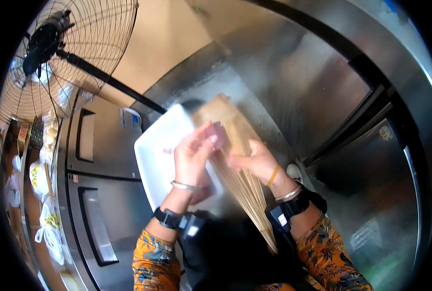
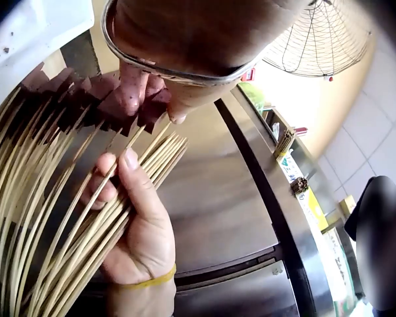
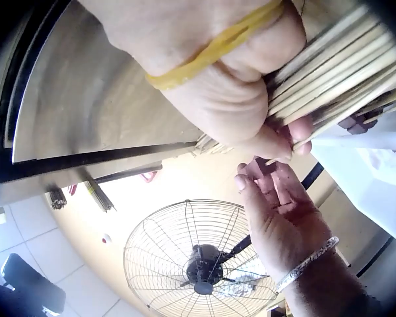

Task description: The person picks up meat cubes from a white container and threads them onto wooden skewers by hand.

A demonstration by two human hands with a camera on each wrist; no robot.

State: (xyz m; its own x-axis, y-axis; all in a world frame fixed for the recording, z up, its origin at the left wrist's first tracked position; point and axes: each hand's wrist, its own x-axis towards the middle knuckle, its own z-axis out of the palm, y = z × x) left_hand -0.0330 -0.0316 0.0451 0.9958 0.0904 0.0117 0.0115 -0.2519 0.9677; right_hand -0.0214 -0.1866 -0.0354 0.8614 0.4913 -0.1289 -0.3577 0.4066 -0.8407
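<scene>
My left hand pinches a dark reddish-purple piece of food, soft-looking and block-shaped, between thumb and fingers. My right hand grips a bundle of thin bamboo skewers, and its thumb and finger pinch one skewer whose tip meets the piece. In the left wrist view, similar dark chunks sit in a row on the tips of several fanned-out skewers. Beside my left hand, a white plastic tub holds a few reddish bits. A yellow rubber band circles my right wrist.
A large standing fan is at the far left, its pole slanting behind the tub. Steel cabinets line the left, beside shelves with plastic bags. Another steel door is on the right.
</scene>
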